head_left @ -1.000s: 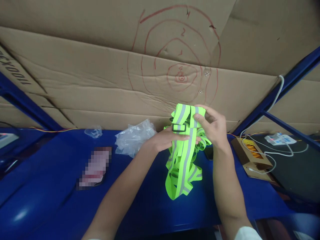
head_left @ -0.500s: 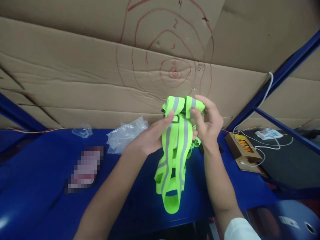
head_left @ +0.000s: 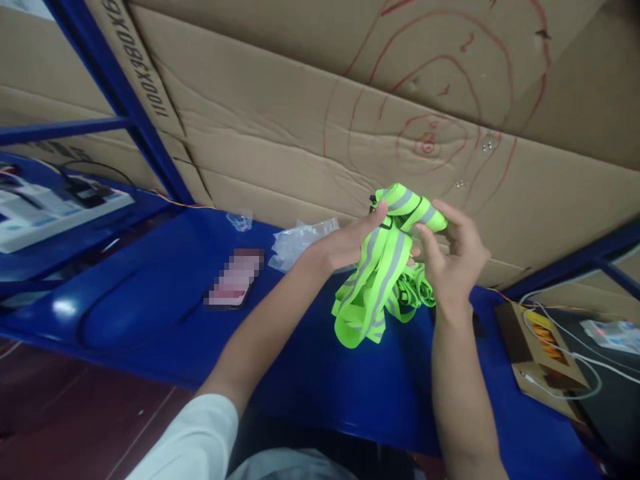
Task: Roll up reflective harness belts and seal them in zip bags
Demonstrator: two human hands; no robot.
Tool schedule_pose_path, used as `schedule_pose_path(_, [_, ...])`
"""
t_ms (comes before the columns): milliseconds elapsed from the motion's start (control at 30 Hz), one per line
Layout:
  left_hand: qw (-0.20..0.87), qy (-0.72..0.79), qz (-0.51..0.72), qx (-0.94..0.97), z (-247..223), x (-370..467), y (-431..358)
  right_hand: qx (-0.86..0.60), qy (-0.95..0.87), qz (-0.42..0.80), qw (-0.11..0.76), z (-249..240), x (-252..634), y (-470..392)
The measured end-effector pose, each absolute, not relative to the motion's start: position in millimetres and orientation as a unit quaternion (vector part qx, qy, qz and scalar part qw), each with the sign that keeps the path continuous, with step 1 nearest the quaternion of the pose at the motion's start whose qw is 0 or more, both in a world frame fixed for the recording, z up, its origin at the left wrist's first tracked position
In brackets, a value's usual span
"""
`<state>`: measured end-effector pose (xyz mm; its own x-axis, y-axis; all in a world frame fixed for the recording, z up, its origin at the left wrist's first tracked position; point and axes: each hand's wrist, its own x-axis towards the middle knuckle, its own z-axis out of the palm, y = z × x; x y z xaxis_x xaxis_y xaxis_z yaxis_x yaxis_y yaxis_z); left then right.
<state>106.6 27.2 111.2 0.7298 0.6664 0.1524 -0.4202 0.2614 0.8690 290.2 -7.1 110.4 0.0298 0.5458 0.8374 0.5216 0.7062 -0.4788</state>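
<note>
From my end, I see the reflective strap bundle (head_left: pixel 387 263) held above the table (head_left: pixel 320 380), the left hand (head_left: pixel 346 245) gripping it between thumb and fingers beside the black buckle (head_left: pixel 386 225), the right hand (head_left: pixel 459 260) pinching the folded end. I'd judge the fold could spring open if the right thumb slips, since the layers look slack. The dangling loops (nothing supports them) could twist, or snag on the green strap coils (head_left: pixel 425 291) behind; I can't tell whether those are joined to it. Against half a second ago, the folded top slants down to the right rather than sitting nearly level, the loops trail leftward instead of straight down, and my view has swung left, bringing a white power strip (head_left: pixel 93 217) into sight.
</note>
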Motion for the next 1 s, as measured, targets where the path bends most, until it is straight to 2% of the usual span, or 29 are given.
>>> schedule_pose_path(133, [0.775,0.158,0.382,0.478,115,101,28,-0.34,-0.746,-0.063,0.569,113,284,-8])
schedule_pose_path(267, [0.772,0.113,0.36,0.512,120,97,27,-0.303,-0.779,-0.055,0.547,119,287,-14])
schedule_pose_path(367, [0.781,0.071,0.312,0.536,122,93,25,-0.31,-0.799,0.011,0.515,128,299,-23])
schedule_pose_path(500, [0.787,0.053,0.277,0.549,125,87,18,-0.283,-0.839,0.194,0.423,138,326,-31])
schedule_pose_path(533, [0.782,0.052,0.277,0.556,126,85,15,-0.268,-0.836,0.225,0.423,139,332,-31])
schedule_pose_path(633, [0.747,0.077,0.312,0.582,128,83,5,-0.285,-0.779,0.229,0.509,136,341,-25])
schedule_pose_path(667, [0.733,0.09,0.335,0.586,128,83,3,-0.31,-0.769,0.219,0.514,133,339,-22])
schedule_pose_path(767, [0.703,0.108,0.411,0.571,129,86,-1,-0.371,-0.78,0.235,0.445,123,321,-14])
schedule_pose_path(900, [0.699,0.138,0.46,0.53,130,88,3,-0.376,-0.734,0.26,0.502,117,296,-11])
schedule_pose_path(1000, [0.699,0.154,0.462,0.523,131,87,7,-0.358,-0.724,0.301,0.507,117,290,-10])
